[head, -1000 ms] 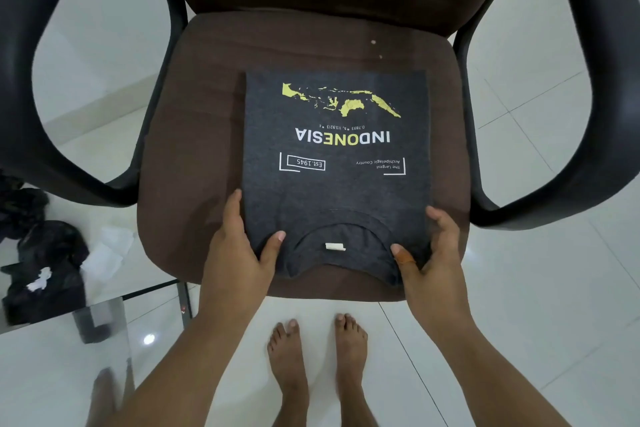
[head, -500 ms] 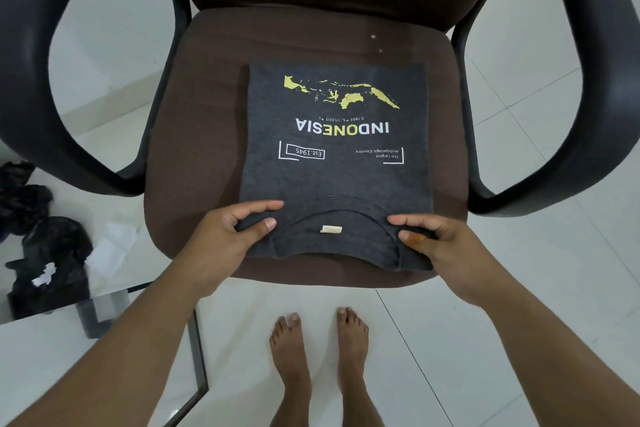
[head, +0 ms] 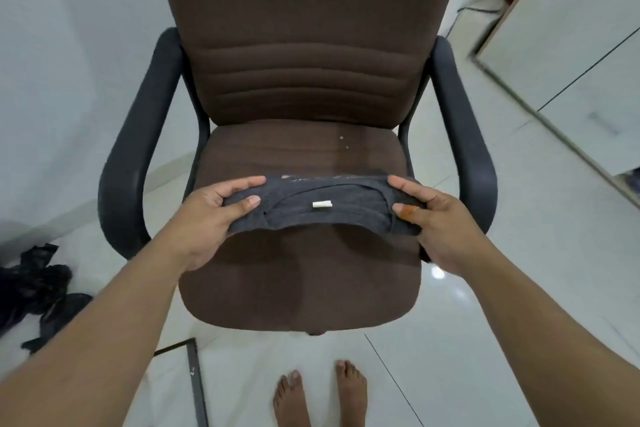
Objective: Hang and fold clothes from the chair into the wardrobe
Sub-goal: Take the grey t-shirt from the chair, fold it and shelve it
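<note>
A folded dark grey T-shirt [head: 332,215] with a small white neck label is held flat in the air above the seat of the brown office chair [head: 301,274]. My left hand [head: 214,215] grips its left edge, thumb on top and fingers under. My right hand [head: 436,218] grips its right edge the same way. I see the shirt nearly edge-on, so its printed front is mostly hidden. Nothing else lies on the seat.
The chair has black armrests [head: 138,135] on both sides and a tall brown back. A pile of black clothes [head: 38,291] lies on the white tiled floor at the left. A white wardrobe door [head: 571,45] stands at the right. My bare feet [head: 318,395] are below the seat.
Both hands closed round the near corners of the folded shirt and lifted it off the seat. The view has pulled back and up, showing the whole chair.
</note>
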